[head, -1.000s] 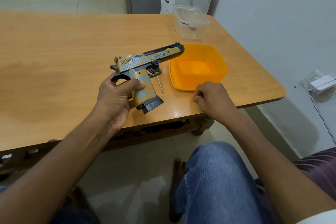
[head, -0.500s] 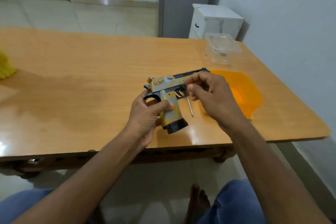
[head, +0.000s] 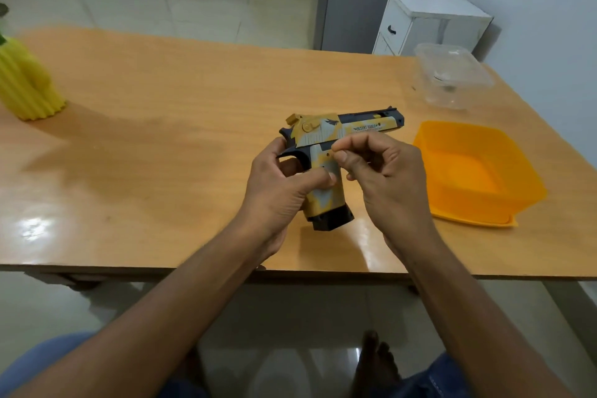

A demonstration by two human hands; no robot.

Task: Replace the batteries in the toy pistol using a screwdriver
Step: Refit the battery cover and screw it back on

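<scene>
My left hand point(head: 280, 192) grips the handle of the toy pistol point(head: 361, 127), a yellow, grey and black gun held upright just above the wooden table point(head: 155, 145), barrel pointing right. My right hand point(head: 386, 178) has come against the pistol's near side, fingers curled. Its thumb and forefinger pinch at the frame just above the handle, covering the trigger area. The black magazine base sticks out below my left hand. The screwdriver is hidden behind my right hand.
An orange plastic tub point(head: 465, 127) sits at the right of the table. A clear lidded container point(head: 452, 77) stands behind it, a yellow ribbed object point(head: 27, 87) at the far left, and a white cabinet point(head: 429, 19) beyond the table.
My right hand left the table edge, reached the pistol's barrel, then slid back to pinch near the handle. The camera tilted up and left. The screwdriver on the table is now covered.
</scene>
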